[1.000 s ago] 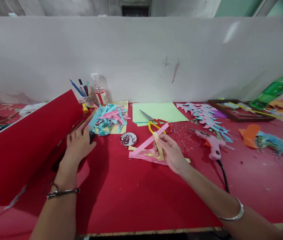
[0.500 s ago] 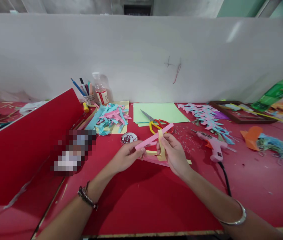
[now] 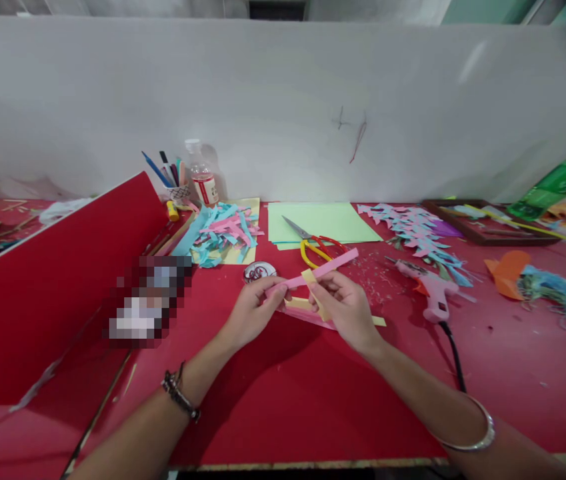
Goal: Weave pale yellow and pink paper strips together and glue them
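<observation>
Between finger and thumb, my left hand [image 3: 255, 307] pinches the near end of a pink paper strip [image 3: 335, 265], which slants up to the right. My right hand [image 3: 345, 307] is closed on a yellow paper strip [image 3: 307, 277] that crosses over the pink one. More pink and yellow strips hang or lie just below the fingers; which of them are joined I cannot tell. Right behind the hands lie scissors [image 3: 307, 243] with red and yellow handles, blades apart. A small round dish [image 3: 259, 272] with dark red thread sits beyond my left hand.
At the right lie a pink glue gun [image 3: 430, 287], a pink-and-blue paper braid [image 3: 413, 233] and a blue tassel [image 3: 557, 290]. Cut strips [image 3: 225, 233] and green paper sheets [image 3: 323, 220] are at the back. A red board [image 3: 73, 287] leans at the left, near a blurred dark object [image 3: 150, 303].
The yellow strip's upper end has swung left across the pink strip, now tilted in my right fingers. The pink strip's far end has shifted slightly right. Both hands stay close together.
</observation>
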The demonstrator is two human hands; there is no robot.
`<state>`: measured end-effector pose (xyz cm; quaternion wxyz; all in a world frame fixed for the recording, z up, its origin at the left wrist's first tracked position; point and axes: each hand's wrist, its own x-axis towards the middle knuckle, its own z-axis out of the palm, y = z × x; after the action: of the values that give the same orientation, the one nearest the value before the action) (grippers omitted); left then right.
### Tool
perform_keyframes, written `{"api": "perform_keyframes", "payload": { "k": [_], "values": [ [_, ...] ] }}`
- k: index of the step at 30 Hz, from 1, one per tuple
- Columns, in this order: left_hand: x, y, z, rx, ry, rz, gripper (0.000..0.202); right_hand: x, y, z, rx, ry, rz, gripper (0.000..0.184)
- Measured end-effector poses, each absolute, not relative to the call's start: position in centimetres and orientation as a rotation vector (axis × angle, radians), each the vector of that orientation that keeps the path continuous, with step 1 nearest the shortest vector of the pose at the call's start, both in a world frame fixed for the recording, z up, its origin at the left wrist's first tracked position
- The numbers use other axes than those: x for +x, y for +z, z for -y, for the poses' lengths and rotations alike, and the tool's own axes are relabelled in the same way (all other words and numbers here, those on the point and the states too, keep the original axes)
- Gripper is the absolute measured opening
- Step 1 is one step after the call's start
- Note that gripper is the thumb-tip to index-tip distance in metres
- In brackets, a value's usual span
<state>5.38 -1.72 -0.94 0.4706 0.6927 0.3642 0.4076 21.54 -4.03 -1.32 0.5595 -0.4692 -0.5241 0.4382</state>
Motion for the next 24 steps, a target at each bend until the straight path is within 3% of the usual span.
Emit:
{"api": "perform_keyframes", "payload": {
  "k": [24],
  "values": [
    [6.1,-1.5,2.5,1.875,1.158,-0.956,0.024,20.1,-1.3,4.7,-1.118,1.126,1.381,0.018]
  ]
}}
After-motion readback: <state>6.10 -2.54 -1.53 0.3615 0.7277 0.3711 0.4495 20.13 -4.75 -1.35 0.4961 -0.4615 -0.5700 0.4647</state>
